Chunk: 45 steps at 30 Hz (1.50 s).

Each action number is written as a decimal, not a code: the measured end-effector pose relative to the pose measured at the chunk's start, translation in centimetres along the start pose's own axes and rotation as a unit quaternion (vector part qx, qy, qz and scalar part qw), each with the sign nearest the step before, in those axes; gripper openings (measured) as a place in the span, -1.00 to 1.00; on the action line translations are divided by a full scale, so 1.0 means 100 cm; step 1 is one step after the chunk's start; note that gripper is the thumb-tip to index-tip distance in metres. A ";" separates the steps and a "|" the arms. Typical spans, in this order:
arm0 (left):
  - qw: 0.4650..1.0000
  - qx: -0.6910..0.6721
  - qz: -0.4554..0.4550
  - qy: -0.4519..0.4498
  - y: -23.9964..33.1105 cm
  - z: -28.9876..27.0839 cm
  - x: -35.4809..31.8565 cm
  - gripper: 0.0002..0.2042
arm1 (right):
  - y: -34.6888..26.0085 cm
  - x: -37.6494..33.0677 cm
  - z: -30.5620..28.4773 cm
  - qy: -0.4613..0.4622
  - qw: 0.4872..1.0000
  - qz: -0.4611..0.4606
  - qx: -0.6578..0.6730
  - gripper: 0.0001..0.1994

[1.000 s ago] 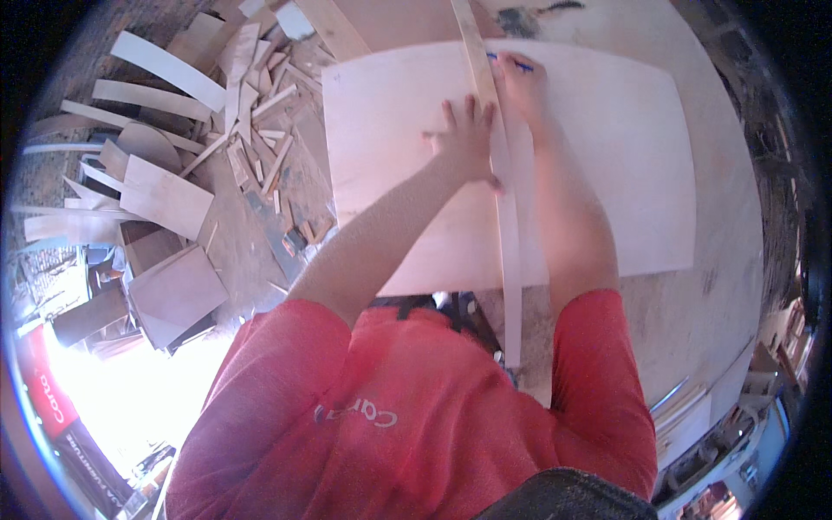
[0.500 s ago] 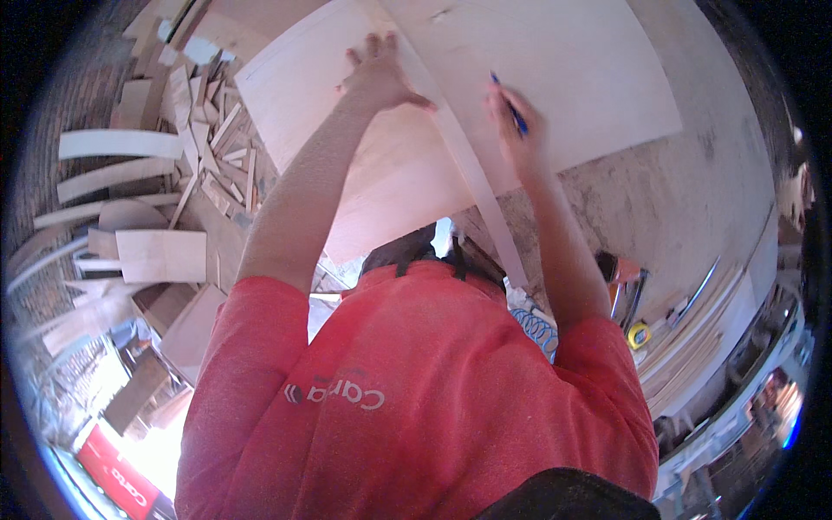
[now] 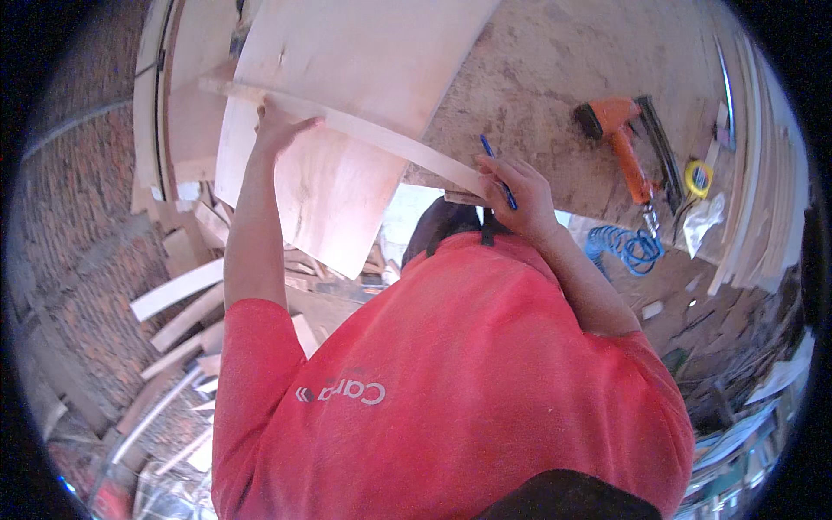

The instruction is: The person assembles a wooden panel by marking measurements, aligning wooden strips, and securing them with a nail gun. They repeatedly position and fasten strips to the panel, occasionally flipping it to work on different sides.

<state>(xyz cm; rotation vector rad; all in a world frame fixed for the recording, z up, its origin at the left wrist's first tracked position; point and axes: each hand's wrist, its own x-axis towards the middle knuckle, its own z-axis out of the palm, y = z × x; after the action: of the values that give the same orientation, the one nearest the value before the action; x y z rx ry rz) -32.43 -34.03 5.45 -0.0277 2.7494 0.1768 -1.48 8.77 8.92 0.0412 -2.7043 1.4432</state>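
Observation:
A large pale plywood sheet (image 3: 347, 78) lies on a dusty workbench (image 3: 537, 69) and overhangs its near edge. A long thin wooden strip (image 3: 390, 143) runs slantwise across the sheet. My left hand (image 3: 282, 130) holds the strip near its far left end, fingers over it. My right hand (image 3: 518, 198) grips a blue pen (image 3: 497, 166) and rests at the strip's near right end, by the edge of the bench. My red shirt fills the lower half of the view.
An orange power tool (image 3: 620, 134), a yellow tape roll (image 3: 696, 178) and stacked long boards (image 3: 763, 173) lie at the right of the bench. A blue coiled hose (image 3: 628, 247) hangs below it. Scrap wood offcuts (image 3: 178, 299) litter the floor at left beside a brick wall.
The view has swung, so sheet and strip now sit higher and further left. My right hand with the pen has come down to the strip's near end; my left hand stays on the strip.

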 end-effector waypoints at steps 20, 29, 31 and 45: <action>1.000 0.006 0.010 -0.003 0.023 0.001 -0.007 0.65 | 0.006 0.032 -0.007 0.065 0.997 0.031 0.028 -0.77; 0.994 -0.049 -0.097 -0.005 0.062 -0.021 -0.048 0.54 | -0.039 0.216 0.096 -0.034 0.989 -0.043 0.136 -0.78; 0.992 -0.055 -0.112 -0.015 0.070 -0.029 -0.055 0.53 | -0.051 0.265 0.139 -0.063 0.977 -0.047 0.198 -0.75; 0.989 -0.068 -0.124 -0.053 0.073 -0.042 -0.059 0.54 | -0.118 0.421 0.284 -0.155 0.974 -0.133 0.103 -0.70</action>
<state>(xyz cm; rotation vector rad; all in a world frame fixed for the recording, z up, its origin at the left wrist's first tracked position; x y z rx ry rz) -28.87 -27.31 12.40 -0.3836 2.5943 0.2872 -44.29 -20.92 6.29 0.6677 -2.6211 1.7426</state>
